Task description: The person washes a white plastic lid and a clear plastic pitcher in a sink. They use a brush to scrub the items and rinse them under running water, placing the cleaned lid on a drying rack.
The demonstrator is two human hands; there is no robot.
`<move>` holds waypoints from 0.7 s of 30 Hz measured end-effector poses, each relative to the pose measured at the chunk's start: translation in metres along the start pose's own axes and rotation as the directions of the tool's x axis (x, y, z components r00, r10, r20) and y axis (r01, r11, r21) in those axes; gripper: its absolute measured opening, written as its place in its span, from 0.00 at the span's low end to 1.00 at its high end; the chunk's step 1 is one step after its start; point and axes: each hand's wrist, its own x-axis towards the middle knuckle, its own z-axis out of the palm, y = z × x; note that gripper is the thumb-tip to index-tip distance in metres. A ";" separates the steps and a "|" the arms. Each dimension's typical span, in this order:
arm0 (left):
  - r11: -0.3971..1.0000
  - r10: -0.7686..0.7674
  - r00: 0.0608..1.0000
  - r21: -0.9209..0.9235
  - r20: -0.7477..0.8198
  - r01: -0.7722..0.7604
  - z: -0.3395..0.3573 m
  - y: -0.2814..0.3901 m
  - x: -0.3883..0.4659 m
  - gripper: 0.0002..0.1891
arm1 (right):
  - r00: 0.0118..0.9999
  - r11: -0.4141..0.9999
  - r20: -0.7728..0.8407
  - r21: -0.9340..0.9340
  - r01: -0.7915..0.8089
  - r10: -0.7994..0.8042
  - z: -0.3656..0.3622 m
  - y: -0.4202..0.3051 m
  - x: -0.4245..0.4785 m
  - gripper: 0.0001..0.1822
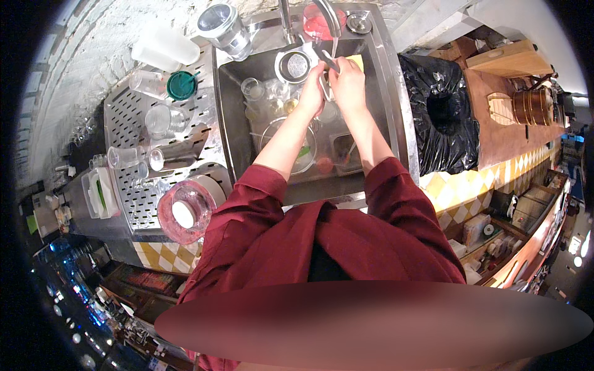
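My left hand (314,92) and my right hand (348,86) meet over the far part of a steel sink (241,174). Between them they grip a dark-handled utensil (330,61), whose lower part is mostly hidden by the fingers. Water runs from the curved tap (330,18) just above them. Behind my right hand shows a piece of yellow sponge or cloth (357,60). Left of my hands is a round, pale-rimmed metal vessel (295,66). Below my arms lie drinking glasses (253,88), a large clear round bowl (301,160) and a small rectangular container (345,150).
On the perforated drainboard (134,185) stand several glasses, a green lid (182,86), a metal tumbler (169,157) and a pink-tinted clear container (188,208). A lidded clear jar (222,30) and a red container (320,21) sit behind the sink. A black-lined bin (438,148) is at right.
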 end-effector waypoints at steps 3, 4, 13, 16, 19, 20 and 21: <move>0.998 -0.042 0.999 -0.055 -0.025 0.041 -0.006 0.007 0.007 0.18 | 0.989 0.991 0.057 -0.015 -0.134 0.135 0.010 0.010 -0.023 0.08; 0.999 -0.016 0.999 -0.030 0.039 0.017 -0.003 0.009 0.005 0.17 | 0.989 0.990 0.039 0.000 -0.143 0.143 0.012 0.017 -0.033 0.08; 0.999 0.007 1.000 0.053 0.004 -0.007 -0.044 0.008 0.001 0.13 | 0.824 0.415 0.156 0.804 -0.427 0.545 -0.024 0.056 -0.014 0.20; 0.996 0.068 0.996 0.059 0.050 -0.071 -0.043 0.000 -0.003 0.13 | 0.834 0.389 0.191 0.816 -0.428 0.517 -0.019 0.066 0.003 0.21; 0.996 -0.076 0.997 0.035 -0.034 0.077 -0.032 -0.014 0.002 0.14 | 0.833 0.240 0.283 0.869 -0.432 0.475 -0.006 0.045 0.009 0.21; 0.991 -0.096 0.990 0.078 -0.108 0.105 -0.029 -0.016 0.005 0.13 | 0.827 0.157 0.298 0.897 -0.413 0.476 -0.006 0.036 0.010 0.21; 0.994 -0.079 0.983 0.060 -0.163 0.090 -0.025 -0.018 0.007 0.14 | 0.821 0.069 0.316 0.917 -0.392 0.475 -0.006 0.028 0.010 0.21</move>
